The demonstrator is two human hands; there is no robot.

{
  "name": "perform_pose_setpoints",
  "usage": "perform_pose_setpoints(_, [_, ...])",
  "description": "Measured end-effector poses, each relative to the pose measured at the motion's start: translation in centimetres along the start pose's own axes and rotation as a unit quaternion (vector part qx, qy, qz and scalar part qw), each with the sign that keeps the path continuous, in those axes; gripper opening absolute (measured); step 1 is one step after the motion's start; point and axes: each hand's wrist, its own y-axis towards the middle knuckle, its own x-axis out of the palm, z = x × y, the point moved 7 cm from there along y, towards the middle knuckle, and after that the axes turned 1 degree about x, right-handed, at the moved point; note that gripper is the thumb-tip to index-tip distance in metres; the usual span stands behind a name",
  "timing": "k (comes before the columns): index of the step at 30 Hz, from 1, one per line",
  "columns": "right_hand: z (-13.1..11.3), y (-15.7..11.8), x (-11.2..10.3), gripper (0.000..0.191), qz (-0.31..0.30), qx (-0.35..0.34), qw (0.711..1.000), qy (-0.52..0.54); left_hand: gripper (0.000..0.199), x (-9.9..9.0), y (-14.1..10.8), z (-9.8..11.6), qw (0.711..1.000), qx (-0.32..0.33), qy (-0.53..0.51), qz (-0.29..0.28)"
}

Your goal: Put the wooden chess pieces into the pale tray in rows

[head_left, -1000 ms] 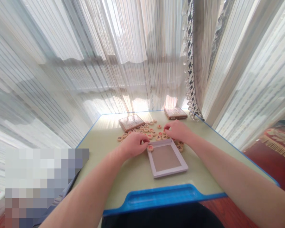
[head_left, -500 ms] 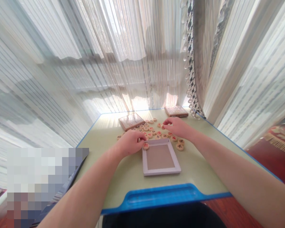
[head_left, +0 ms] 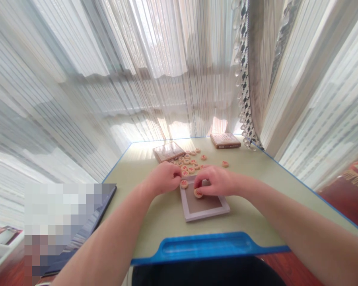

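A shallow white-rimmed tray (head_left: 207, 215) with a brown bottom lies in front of me. My right hand (head_left: 215, 180) is over it, thumb and fingers pinching a round wooden Chinese chess piece (head_left: 198, 193) with a red character. Another red-marked chess piece (head_left: 184, 184) sits at the tray's far left corner. Right beside that corner is my left hand (head_left: 166, 177), its fingers curled in; what they grip, if anything, is hidden. Beyond the hands several loose chess pieces (head_left: 193, 161), marked in red or black, lie scattered on the table; my hands cover some.
A flat box (head_left: 168, 151) lies at the back left of the pale green table (head_left: 256, 171), and a second box (head_left: 225, 140) at the back right. One chess piece (head_left: 224, 163) lies apart on the right. The table has a blue front edge (head_left: 205, 246); curtains hang behind.
My right hand has come from the far pieces back over the tray with a chess piece in its fingers. My left hand stays by the tray's corner. The view has shifted slightly.
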Motion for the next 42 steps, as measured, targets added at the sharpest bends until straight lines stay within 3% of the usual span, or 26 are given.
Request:
perform_pose_setpoints(9, [-1.1,-0.4,-0.7,0.017,0.03,-0.034,0.994,-0.098,0.021,-0.3,0.0,0.1,1.0,-0.008,0.003,0.005])
perform_pose_setpoints(20, [-1.4,-0.3,0.4,0.011,0.018,-0.047,0.995,-0.087,0.02,-0.4,0.0,0.2,1.0,0.001,0.022,0.013])
perform_pose_setpoints(26, [-1.8,0.0,0.7,0.018,0.058,-0.063,0.991,-0.099,0.021,-0.3,0.0,0.4,0.999,0.006,0.03,0.008])
perform_pose_setpoints(32, [-2.6,-0.1,0.8,0.011,0.102,-0.113,0.983,-0.107,0.023,-0.1,0.0,0.0,1.0,-0.01,0.014,0.009])
perform_pose_setpoints(42, [-2.8,0.0,1.1,0.008,0.094,-0.124,0.983,-0.102,0.024,0.2,0.0,0.2,1.0,-0.004,0.014,0.009])
